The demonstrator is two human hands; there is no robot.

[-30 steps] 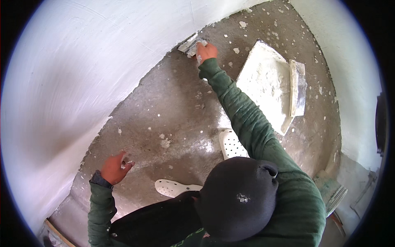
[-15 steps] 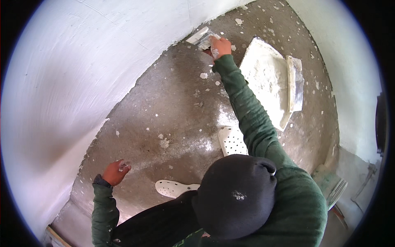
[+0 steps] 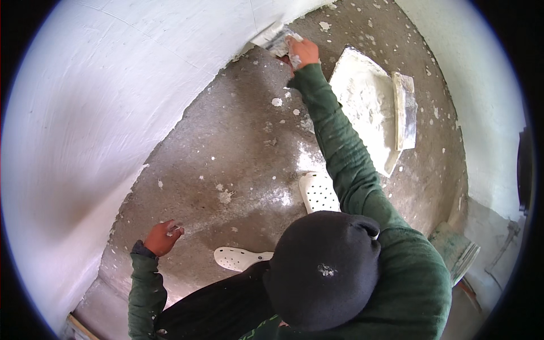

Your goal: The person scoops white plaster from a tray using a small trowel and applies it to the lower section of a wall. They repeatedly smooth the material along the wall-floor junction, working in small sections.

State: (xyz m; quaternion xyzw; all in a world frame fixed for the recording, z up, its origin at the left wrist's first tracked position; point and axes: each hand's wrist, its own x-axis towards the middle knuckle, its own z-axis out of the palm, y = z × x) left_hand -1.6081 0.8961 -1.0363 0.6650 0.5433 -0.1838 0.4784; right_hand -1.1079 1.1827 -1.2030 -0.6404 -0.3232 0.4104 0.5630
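My right hand [image 3: 304, 54] is closed on a wide plastering trowel [image 3: 276, 41], its blade against the foot of the white wall [image 3: 130, 73] at the far end. White plaster is smeared on the blade and on my fingers. Low on the left, my left hand [image 3: 162, 238] hangs above the floor near the wall, fingers curled, with white smears on the fingertips. Whether anything is inside those fingers I cannot make out. Right of my right forearm lies a shallow tray [image 3: 352, 52] with wet white plaster [image 3: 362, 102] in it.
A second wide blade [image 3: 404, 112] rests along the tray's right side. Dried plaster spots dot the brown-grey floor [image 3: 226, 141]. White perforated clogs [image 3: 320, 192] are on my feet. Flat boards [image 3: 456, 252] lean at the lower right, near another pale wall [image 3: 481, 102].
My right hand has pushed the trowel slightly farther away, and its blade now reaches up onto the wall's lower edge. My left hand stays nearly where it was.
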